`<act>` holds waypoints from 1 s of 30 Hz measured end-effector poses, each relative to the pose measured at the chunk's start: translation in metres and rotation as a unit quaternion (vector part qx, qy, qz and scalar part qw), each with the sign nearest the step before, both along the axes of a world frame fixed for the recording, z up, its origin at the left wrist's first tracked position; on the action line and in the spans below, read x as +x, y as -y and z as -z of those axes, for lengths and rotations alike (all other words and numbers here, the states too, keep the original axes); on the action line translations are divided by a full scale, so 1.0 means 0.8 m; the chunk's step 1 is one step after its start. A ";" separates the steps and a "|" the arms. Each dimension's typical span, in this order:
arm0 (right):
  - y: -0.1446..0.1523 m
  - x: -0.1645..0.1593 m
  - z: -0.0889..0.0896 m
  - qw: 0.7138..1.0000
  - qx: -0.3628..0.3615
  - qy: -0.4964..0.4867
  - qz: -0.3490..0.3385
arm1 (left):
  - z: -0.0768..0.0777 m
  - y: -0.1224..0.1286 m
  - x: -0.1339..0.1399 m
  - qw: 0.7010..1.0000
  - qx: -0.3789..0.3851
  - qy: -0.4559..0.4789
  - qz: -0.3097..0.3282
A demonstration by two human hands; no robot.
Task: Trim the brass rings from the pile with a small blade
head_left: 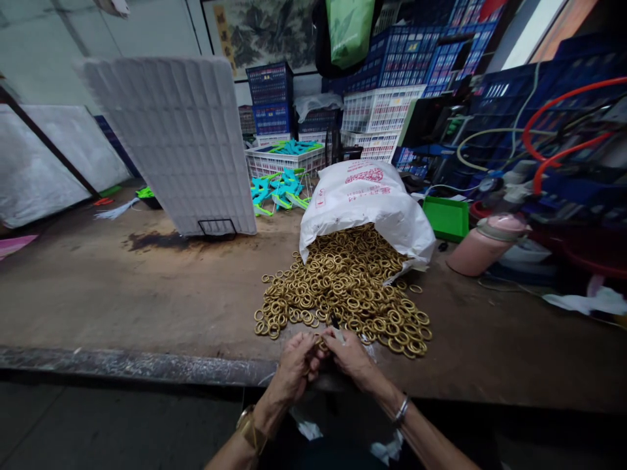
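Observation:
Brass-coloured rings (343, 287) spill in a heap from the mouth of a white woven sack (357, 189) that lies on its side. In front of the heap, by the table's near edge, my two hands meet. My left hand (295, 364) is closed, its fingertips pinching a ring (319, 341). Another ring seems to show lower in its fingers. Closed beside it, my right hand (353, 356) grips a small flat grey tool (337, 335) with a dark end; its exact kind is unclear. The right fingertips touch or nearly touch the pinched ring.
A tall white ribbed panel (181, 143) stands on the wooden table (122, 294). Turquoise-and-green plastic parts (281, 189) lie behind the sack's left. To the right are a green tray (445, 219), a pink bottle (484, 245) and red hoses (539, 143). Stacked crates (382, 108) fill the back.

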State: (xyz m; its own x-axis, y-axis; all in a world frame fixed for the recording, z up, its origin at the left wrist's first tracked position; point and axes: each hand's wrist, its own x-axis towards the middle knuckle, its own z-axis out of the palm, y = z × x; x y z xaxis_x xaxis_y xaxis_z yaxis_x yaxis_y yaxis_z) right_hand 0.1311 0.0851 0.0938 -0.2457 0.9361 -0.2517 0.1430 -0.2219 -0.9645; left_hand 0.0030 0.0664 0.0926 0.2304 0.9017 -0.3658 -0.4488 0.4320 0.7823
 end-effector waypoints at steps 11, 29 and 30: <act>-0.001 -0.003 -0.002 0.980 0.160 0.116 0.014 | 0.005 0.005 -0.001 1.000 0.009 -0.009 0.002; -0.002 -0.004 -0.002 0.985 0.140 0.096 0.022 | 0.013 -0.007 -0.008 0.961 -0.197 0.189 0.039; -0.003 -0.004 -0.002 0.985 0.138 0.097 0.024 | 0.013 -0.007 -0.008 0.958 -0.202 0.197 0.044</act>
